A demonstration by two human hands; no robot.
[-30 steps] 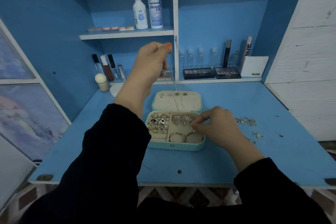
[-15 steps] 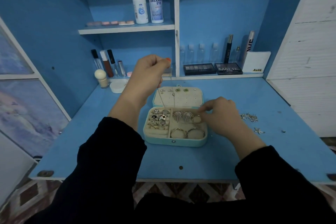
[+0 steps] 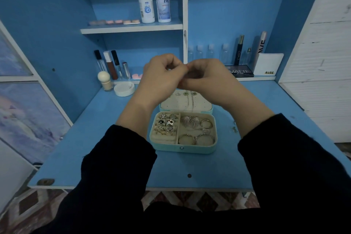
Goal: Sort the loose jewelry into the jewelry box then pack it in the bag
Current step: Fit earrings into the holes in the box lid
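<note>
The teal jewelry box (image 3: 182, 147) lies open mid-table, its cream lid (image 3: 171, 105) flat behind it. Several rings (image 3: 167, 123) fill its left compartment; shell-shaped earrings (image 3: 190, 120) and hoops (image 3: 195, 138) lie in the right one. My left hand (image 3: 161, 76) and my right hand (image 3: 207, 78) are raised above the lid with curled fingers, fingertips meeting. They pinch a thin chain (image 3: 192, 101) that hangs down over the lid. A few loose pieces (image 3: 235, 129) show on the table beside my right forearm. No bag is in view.
Behind the box stand a white jar (image 3: 124, 88), a round-topped bottle (image 3: 104, 80), lip-gloss tubes (image 3: 110, 64), clear small bottles (image 3: 205, 51), a palette (image 3: 240, 71) and a white box (image 3: 267, 64). Two solution bottles (image 3: 146, 5) sit on the upper shelf. The table's front edge (image 3: 133, 188) is near me.
My right hand has left the box's right compartment and risen to meet my left hand above the lid. My left hand stayed raised, holding the chain.
</note>
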